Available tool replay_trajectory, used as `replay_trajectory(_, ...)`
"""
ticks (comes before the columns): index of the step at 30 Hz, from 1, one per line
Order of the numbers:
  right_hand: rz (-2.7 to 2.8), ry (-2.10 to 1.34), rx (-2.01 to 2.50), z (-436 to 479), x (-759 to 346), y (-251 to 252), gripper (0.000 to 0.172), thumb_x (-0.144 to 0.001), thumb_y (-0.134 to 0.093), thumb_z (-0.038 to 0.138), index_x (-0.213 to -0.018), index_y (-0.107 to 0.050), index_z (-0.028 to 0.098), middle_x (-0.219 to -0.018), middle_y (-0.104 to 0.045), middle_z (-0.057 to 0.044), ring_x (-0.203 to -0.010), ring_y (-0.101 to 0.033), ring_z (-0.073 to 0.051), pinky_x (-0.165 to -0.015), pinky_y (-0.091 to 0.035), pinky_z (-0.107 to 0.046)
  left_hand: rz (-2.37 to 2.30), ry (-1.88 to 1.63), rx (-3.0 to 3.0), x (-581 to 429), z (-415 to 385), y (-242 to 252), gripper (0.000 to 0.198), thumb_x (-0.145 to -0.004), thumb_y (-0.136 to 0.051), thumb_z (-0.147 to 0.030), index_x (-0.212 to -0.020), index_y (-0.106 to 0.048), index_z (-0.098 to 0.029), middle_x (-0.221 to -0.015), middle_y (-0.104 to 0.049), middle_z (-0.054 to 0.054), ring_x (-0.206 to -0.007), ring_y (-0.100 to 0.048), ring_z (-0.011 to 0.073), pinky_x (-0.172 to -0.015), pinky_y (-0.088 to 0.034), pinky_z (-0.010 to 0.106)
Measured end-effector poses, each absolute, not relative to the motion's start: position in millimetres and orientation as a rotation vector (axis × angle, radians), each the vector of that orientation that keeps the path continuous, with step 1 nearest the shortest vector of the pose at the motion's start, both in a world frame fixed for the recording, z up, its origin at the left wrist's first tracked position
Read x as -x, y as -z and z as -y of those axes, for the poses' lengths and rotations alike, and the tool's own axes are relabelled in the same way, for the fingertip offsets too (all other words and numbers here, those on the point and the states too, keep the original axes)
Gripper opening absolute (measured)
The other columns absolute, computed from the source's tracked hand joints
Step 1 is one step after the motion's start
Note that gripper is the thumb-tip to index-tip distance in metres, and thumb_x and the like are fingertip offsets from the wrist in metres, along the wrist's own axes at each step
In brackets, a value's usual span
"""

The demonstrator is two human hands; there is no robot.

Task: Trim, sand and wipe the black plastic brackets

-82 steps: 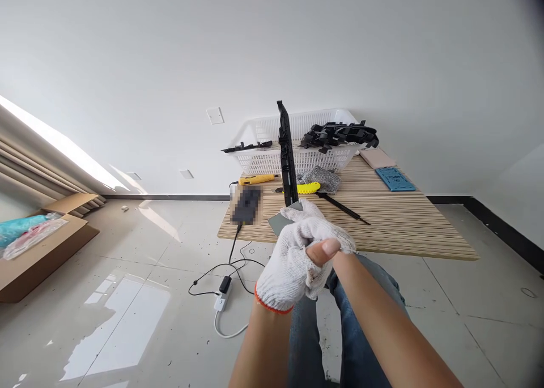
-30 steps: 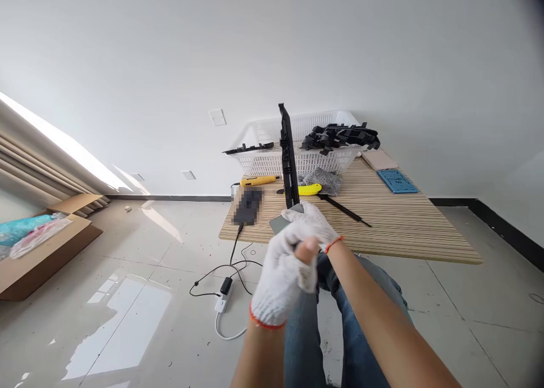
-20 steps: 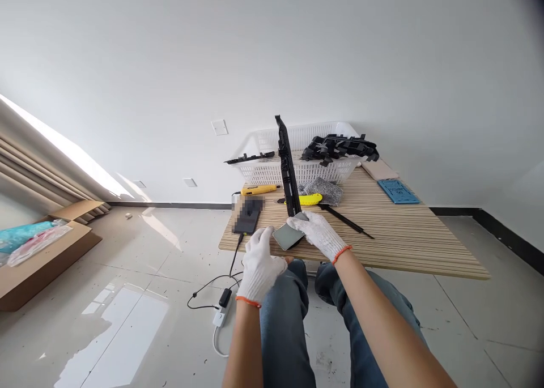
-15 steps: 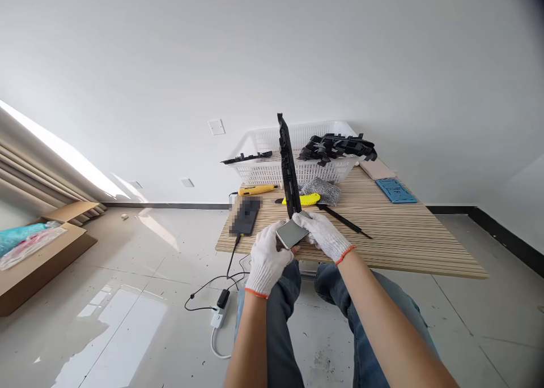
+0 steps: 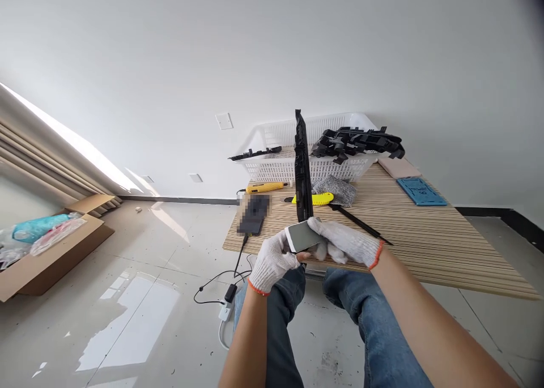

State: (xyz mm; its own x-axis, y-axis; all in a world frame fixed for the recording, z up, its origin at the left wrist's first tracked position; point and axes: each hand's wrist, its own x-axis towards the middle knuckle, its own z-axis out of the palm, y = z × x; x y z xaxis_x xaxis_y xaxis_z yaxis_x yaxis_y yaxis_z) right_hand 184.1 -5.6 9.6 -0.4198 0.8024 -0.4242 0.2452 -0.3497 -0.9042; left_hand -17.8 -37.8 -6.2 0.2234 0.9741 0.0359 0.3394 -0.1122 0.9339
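Observation:
My left hand, in a white knit glove with an orange cuff, is closed around the near end of a long black plastic strip. That end is hidden behind a grey-green sheet with a pale edge, which looks like folded sandpaper. Gloved the same way, my right hand pinches the sheet from the right, thumb on top. The sheet's left edge touches my left hand. The strip points away from me, over the table and up past the basket's front. A yellow utility knife lies just beyond the hands.
Behind stands a white plastic basket with black plastic parts across its rim. On the table are a yellow corded tool, a dark phone-like device, a grey cloth, a thin black strip and a blue panel.
The view has shifted, so table and basket sit a little differently. My right hand has moved right along the sheet, its fingers now showing beneath. The sheet is tilted differently.

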Motion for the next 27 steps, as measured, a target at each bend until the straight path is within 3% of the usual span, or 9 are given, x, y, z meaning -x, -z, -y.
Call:
replay_trajectory(5, 1.135, -1.631, 1.301, 16, -199, -10, 0.054, -0.066, -0.076, 0.071, -0.084, -0.056, 0.025, -0.050, -0.049, 0.007, -0.031, -0.025, -0.006, -0.031, -0.017, -0.023, -1.353, -0.924, -1.667, 14, 38, 21, 0.047, -0.068, -0.086, -0.026, -0.113, -0.073, -0.021, -0.105, -0.079, 0.005, -0.097, -0.073, 0.0235, -0.089, -0.058, 0.034)
replay_trajectory(10, 1.084, -1.603, 1.166, 16, -206, -10, 0.035, -0.063, -0.078, 0.041, -0.089, -0.060, 0.025, -0.066, -0.059, 0.004, -0.037, -0.030, -0.005, -0.036, -0.021, -0.024, -1.353, -0.971, -1.679, 10, 39, 27, 0.046, -0.075, -0.081, -0.026, -0.119, -0.072, -0.026, -0.116, -0.078, 0.005, -0.110, -0.072, 0.0255, -0.097, -0.058, 0.038)
replay_trajectory(13, 1.057, -1.576, 1.090, 16, -205, -7, 0.025, -0.061, -0.074, 0.030, -0.078, -0.056, 0.025, -0.072, -0.060, 0.003, -0.046, -0.035, -0.007, -0.042, -0.026, -0.023, -1.385, -0.952, -1.682, 11, 42, 22, 0.044, -0.079, -0.078, -0.029, -0.123, -0.070, -0.026, -0.117, -0.078, 0.004, -0.112, -0.072, 0.0257, -0.098, -0.057, 0.038)
replay_trajectory(20, 1.159, -1.561, 1.010, 16, -206, 0, 0.031, -0.056, -0.078, 0.029, -0.060, -0.048, 0.023, -0.071, -0.054, 0.002, -0.052, -0.036, -0.009, -0.046, -0.031, -0.027, -1.342, -1.013, -1.641, 15, 49, 16, 0.045, -0.079, -0.077, -0.027, -0.124, -0.069, -0.024, -0.119, -0.077, 0.006, -0.116, -0.070, 0.0244, -0.104, -0.054, 0.039)
replay_trajectory(27, 0.919, -1.279, 1.036, 1, -196, 5, 0.019, -0.065, -0.064, 0.038, -0.057, -0.056, 0.024, -0.074, -0.059, -0.005, -0.065, -0.048, -0.018, -0.054, -0.036, -0.032, -1.353, -1.070, -1.557, 15, 49, 20, 0.042, -0.082, -0.073, -0.029, -0.122, -0.066, -0.022, -0.105, -0.077, 0.004, -0.098, -0.073, 0.0204, -0.090, -0.059, 0.034)
